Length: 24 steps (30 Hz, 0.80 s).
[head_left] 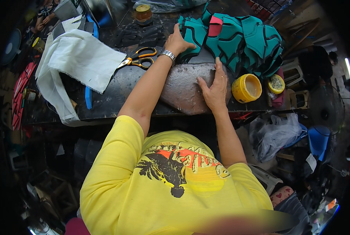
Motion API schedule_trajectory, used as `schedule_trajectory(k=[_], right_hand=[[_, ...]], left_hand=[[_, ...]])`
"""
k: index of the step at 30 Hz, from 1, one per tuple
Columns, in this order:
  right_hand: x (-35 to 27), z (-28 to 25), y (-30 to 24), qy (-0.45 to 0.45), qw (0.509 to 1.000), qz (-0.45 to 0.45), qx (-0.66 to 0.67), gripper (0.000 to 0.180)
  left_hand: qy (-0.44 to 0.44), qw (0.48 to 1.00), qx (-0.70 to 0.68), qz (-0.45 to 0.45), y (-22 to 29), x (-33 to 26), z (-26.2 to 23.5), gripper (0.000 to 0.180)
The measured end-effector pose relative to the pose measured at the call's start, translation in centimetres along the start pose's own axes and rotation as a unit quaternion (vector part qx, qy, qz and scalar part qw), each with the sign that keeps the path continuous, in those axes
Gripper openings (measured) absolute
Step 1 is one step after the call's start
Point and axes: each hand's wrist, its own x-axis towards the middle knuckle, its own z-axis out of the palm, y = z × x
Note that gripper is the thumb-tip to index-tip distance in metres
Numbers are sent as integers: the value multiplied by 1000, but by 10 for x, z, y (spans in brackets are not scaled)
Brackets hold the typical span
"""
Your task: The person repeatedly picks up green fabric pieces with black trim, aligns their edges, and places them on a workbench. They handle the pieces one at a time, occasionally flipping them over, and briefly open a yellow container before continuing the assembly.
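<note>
A pile of teal-green cut pieces with black edging lies across the far side of the table. My left hand, a metal watch on its wrist, rests at the pile's left end with thumb and forefinger spread against a green piece. Below the pile, a worn brown slab lies near the front edge. Over its right part my right hand is open, thumb apart, fingertips close to the lower green pieces; whether they touch is unclear. Orange-and-black scissors lie left of my left forearm.
An open yellow tub stands right of my right hand, with a smaller yellow-rimmed pot beyond it. White cloth covers the table's left side and hangs over the edge. Dark strips and a yellow-lidded jar are at the back.
</note>
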Motion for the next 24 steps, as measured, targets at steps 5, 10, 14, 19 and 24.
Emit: schedule_trajectory(k=[5,10,14,19,24], right_hand=[[0,-1,0,-13,1000,-1,13,91],[1,-2,-2,-8,1000,-13,9,90],[0,-3,-3,-8,1000,-15,13,90],[1,-2,-3,-8,1000,-15,19,90],[1,-1,-2,-12,999,-10,29,90]], left_hand=[[4,1000,-18,-8,6,-5,1,133],[35,996,-63,-44,7,-7,11,137],[57,990,-127,-30,-2,-2,23,124],[24,974,-225,-22,-10,2,31,98],[83,963,-253,35,-8,-3,34,70]])
